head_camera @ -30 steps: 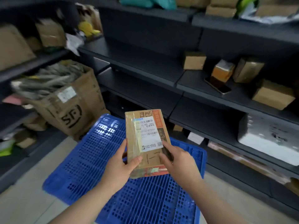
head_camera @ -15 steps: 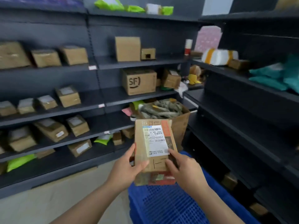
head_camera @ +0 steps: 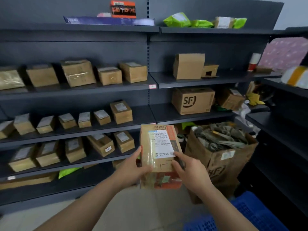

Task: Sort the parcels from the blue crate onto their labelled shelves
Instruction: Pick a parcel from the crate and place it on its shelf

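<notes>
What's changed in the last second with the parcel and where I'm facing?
The view swung left from the blue plastic crate toward the shelves of brown cardboard boxes; the crate now sits lower right. Unchanged: left hand and right hand both hold the labelled brown cardboard parcel.

A parcel sits at frame centre between the left hand and right hand. Shelves with boxes fill the left and top. An open carton stands right of the parcel; the crate lies lower right.
</notes>
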### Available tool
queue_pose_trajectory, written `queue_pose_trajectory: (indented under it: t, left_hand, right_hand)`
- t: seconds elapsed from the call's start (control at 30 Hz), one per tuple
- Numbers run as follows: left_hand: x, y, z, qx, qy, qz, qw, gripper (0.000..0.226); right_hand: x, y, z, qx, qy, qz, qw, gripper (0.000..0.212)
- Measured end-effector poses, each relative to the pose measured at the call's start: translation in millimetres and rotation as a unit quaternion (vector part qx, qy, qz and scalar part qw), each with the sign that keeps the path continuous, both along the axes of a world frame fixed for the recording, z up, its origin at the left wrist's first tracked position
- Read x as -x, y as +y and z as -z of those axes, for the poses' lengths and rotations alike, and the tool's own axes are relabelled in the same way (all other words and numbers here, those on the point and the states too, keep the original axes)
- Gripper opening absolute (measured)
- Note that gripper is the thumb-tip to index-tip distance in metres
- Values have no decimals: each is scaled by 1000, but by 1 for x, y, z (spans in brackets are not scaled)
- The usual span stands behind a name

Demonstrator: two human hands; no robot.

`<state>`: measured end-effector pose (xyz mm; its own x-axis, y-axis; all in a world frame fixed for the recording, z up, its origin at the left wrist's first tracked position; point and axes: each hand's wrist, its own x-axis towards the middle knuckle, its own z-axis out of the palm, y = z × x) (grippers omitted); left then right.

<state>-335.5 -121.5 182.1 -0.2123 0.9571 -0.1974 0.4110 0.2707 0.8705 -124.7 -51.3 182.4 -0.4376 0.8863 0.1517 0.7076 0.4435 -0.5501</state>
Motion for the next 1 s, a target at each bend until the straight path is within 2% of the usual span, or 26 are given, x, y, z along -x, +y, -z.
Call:
queue_pose_trajectory:
  t: [0.2,0.3,0.37,0.43,0.53,0.63,0.8,1.0]
  left_hand:
    - [58,56,20,8,-27,13,1000,117]
    - [74,91,28,7,-10,10,1000,120]
    - [83,117,30,0,-4,3,1000,110]
    - [91,145,31,-8,-11,-1,1000,91]
    - [105,189,32,-10,-43,-17,999,73]
    - [118,232,37,-18,-32,-35,999,70]
    - [139,289,53,-19,-31,-58,998,81]
    - [167,348,79,-7,-33,-56,998,73]
  right_hand:
    - [53,60,12,7,-11,1,1000,40]
    - [73,97,17,14,-20,1,1000,41]
    - [85,127,21,14,-21,1,1000,41]
    - [98,160,25,9,-19,-3,1000,40]
    - [116,212,30,13,-20,-18,1000,40]
    - [134,259,39,18,-21,-30,999,42]
    - [159,324,61,47,-10,-48,998,41]
    - [190,383,86,66,-15,-69,995,39]
